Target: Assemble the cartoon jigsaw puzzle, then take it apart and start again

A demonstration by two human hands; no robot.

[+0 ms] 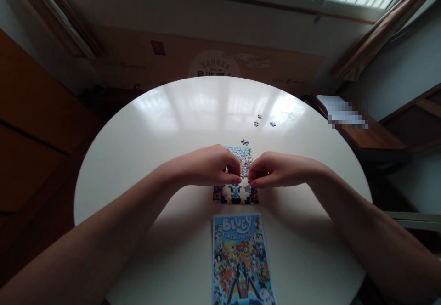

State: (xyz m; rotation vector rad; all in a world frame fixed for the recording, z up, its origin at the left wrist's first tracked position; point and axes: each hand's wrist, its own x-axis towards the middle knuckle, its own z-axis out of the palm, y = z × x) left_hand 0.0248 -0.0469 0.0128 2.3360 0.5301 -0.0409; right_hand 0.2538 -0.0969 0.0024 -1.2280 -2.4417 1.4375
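Note:
A partly assembled jigsaw puzzle (235,200) lies on the white table, with gaps of bare table showing in its lower half. My left hand (217,165) reaches over its left side, fingers curled and thumb near the fingertips; whatever they may hold is hidden. From the right comes my right hand (272,169), its thumb and fingers pinched at the puzzle's right edge. A small grey-looking puzzle piece (247,189) shows at those right fingertips. Just below the puzzle is a printed picture sheet (241,259) with "Bluey" lettering and many cartoon characters.
Above the puzzle sits a small dark cluster of puzzle material (245,142). Farther back are a few loose pieces (273,124). The round white table (113,172) reflects the window. To the right stands a wooden surface (382,135) with a pale, partly pixelated item (330,105) on it.

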